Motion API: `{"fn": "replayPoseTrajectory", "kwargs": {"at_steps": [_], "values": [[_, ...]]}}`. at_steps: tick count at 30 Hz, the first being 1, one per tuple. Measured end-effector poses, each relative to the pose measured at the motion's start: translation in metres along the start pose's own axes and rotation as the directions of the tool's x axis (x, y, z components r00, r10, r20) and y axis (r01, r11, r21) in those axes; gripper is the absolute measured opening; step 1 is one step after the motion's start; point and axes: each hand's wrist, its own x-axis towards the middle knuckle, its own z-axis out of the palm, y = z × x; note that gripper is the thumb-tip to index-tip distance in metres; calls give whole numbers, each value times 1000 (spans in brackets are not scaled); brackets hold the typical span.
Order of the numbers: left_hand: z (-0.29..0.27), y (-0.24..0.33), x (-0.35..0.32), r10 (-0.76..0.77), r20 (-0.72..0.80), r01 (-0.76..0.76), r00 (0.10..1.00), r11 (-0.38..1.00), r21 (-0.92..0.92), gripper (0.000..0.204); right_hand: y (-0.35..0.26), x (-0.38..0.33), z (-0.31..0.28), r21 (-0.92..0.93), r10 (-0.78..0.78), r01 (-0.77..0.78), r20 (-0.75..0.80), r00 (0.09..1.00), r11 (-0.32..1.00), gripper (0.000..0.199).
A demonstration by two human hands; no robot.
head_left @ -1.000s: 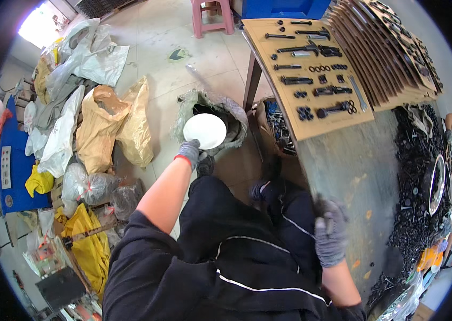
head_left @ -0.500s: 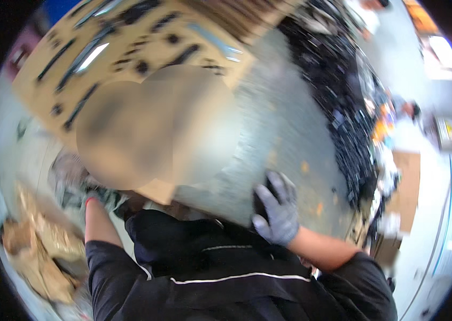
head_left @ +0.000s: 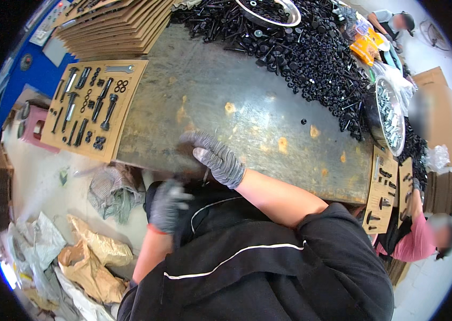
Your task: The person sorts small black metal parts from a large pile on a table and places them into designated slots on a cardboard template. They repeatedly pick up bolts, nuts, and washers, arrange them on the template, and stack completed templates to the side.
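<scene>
Nearest the camera, the person's black shirt with its white piping fills the lower middle of the view. From it the left hand [head_left: 167, 206], in a grey knit glove with a red cuff, hangs below the table edge in front of the body; it is blurred, the fingers look loosely curled, and whether it holds anything cannot be told. The right hand [head_left: 216, 158], also in a grey glove, lies palm down on the near edge of the metal table [head_left: 247, 96], fingers spread and pointing left, gripping nothing that shows. The two hands are apart, the left lower and nearer the body, the right up on the tabletop.

On the floor to the left lie crumpled bags [head_left: 89, 257] in tan and clear plastic, and a grey cloth bundle [head_left: 111, 187] just under the table's corner.

The cardboard sheet [head_left: 93, 107] with black bolts and small parts set into it rests on the left end of the table, overhanging its edge, well to the left of the right hand and above the left one. Neither hand touches it. Behind it stands a stack of further cardboard sheets [head_left: 113, 27].

Across the bare, stained tabletop, far from both hands, a big heap of black bolts and screws [head_left: 311, 53] spreads along the far and right sides, with a round metal bowl [head_left: 389, 115] at the right. Another person in a pink shirt [head_left: 418, 241] sits at the right end beside more cardboard sheets.
</scene>
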Motion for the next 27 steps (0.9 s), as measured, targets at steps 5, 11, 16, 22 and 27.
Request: {"fn": "replayPoseTrajectory", "kwargs": {"at_steps": [5, 11, 16, 22, 27], "values": [[56, -65, 25, 40, 228, 45, 973, 934, -354, 29, -49, -42, -26, -128, -182, 238, 344, 921, 963, 33], [-157, 24, -45, 104, -344, -163, 933, 976, -146, 23, -36, -85, -177, -336, 39, -190, -408, 912, 922, 21], [-163, 77, -51, 416, -686, 76, 597, 822, 564, 24, -46, -82, -193, -763, -104, -189, -318, 942, 617, 22], [39, 88, 8, 355, -252, 140, 900, 312, 940, 26, -31, -73, -197, -749, 39, -228, -261, 965, 623, 34], [100, 71, -34, 32, -277, 278, 960, -25, 960, 29, -28, -73, -200, -715, 28, -203, -249, 968, 668, 29]]}}
